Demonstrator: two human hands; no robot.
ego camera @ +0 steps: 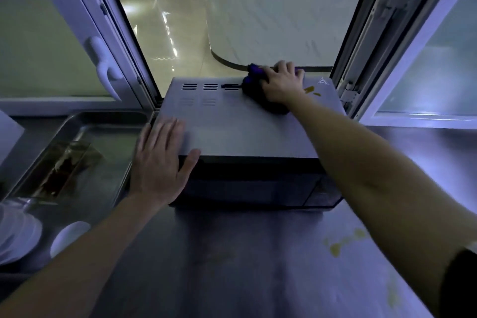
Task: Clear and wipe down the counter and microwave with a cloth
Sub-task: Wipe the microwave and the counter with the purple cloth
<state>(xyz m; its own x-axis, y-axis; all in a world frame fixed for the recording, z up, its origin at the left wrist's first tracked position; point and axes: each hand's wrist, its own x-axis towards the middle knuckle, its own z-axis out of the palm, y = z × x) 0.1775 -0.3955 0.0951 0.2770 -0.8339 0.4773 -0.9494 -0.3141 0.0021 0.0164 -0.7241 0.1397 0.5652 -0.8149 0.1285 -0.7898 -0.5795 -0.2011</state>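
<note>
One microwave (240, 126) stands on the steel desk (245, 266), its back against an open window (232, 20) with two sashes swung inward, one on each side. One dark cloth (254, 88) with purple patches lies on the microwave's top, near the far right corner. The right hand (282, 82) lies over the cloth, fingers curled down onto it and pressing it to the top. Just right of the hand a yellow smear (311, 90) shows on the top, beside a triangular warning sticker (322, 81). The left hand (161, 160) is open and flat, holding nothing, palm on the near left corner of the top with the thumb over the front edge.

Two sets of vent slots (200, 86) lie along the far left part of the top.

Left of the microwave, one steel tray (108, 121) holds a brown residue along its left wall. Nearer, at the left edge, sit a stack of white plates (15, 237) and one small white bowl (69, 236); what is in the bowl cannot be told.

Yellow spills (346, 241) mark the desk at the right, in front of the microwave. The middle of the desk before the microwave is bare steel, between the two arms.
</note>
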